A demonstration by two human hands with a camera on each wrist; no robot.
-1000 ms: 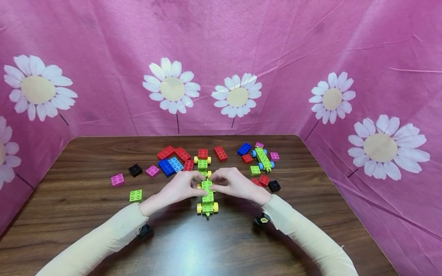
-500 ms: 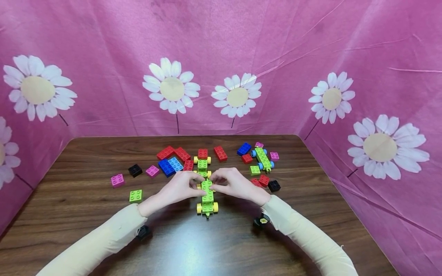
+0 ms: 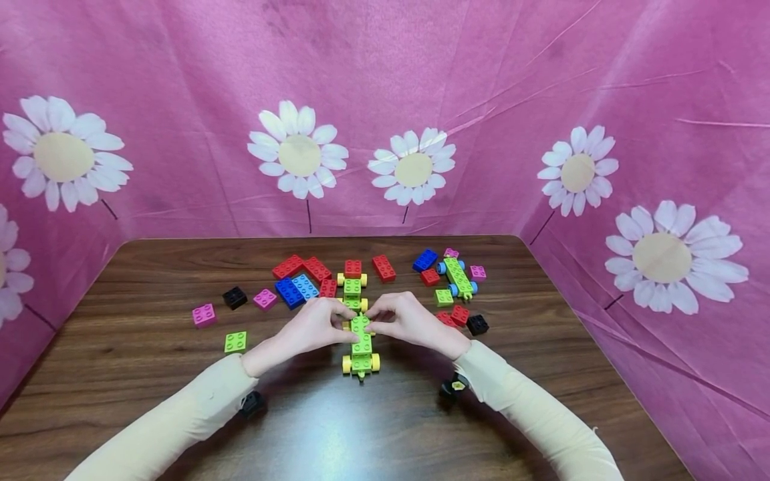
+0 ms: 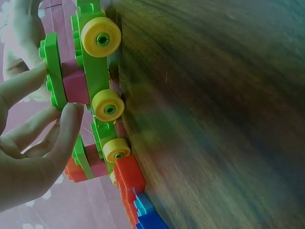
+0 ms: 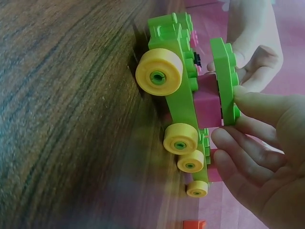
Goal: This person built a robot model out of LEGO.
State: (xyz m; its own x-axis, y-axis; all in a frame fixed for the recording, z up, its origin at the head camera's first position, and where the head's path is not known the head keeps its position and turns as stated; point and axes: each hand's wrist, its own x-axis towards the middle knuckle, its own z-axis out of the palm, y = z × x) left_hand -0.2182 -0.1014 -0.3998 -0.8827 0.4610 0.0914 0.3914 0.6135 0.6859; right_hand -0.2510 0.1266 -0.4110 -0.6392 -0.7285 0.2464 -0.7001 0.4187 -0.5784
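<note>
A light-green toy-brick plate [image 4: 55, 71] with studs sits on a pink brick [image 5: 207, 100], which stands on a green wheeled base [image 4: 96, 74] with yellow wheels. My left hand [image 3: 311, 327] pinches the plate from the left, thumb on its studded face and fingertips at its end by the pink brick. From the right my right hand [image 3: 415, 324] pinches the same plate, a finger near the pink brick. Just beyond it is a second yellow-wheeled car [image 3: 353, 287], with a pink brick, a green plate and a red brick [image 3: 353, 268] on it.
Red bricks [image 3: 289, 266], a dark-blue brick [image 3: 291, 292] and a light-blue brick [image 3: 305, 286] lie back left. A black brick [image 3: 235, 297], pink brick [image 3: 204, 314] and green brick [image 3: 235, 342] lie left. A blue-wheeled green base [image 3: 459, 277] and several bricks lie right.
</note>
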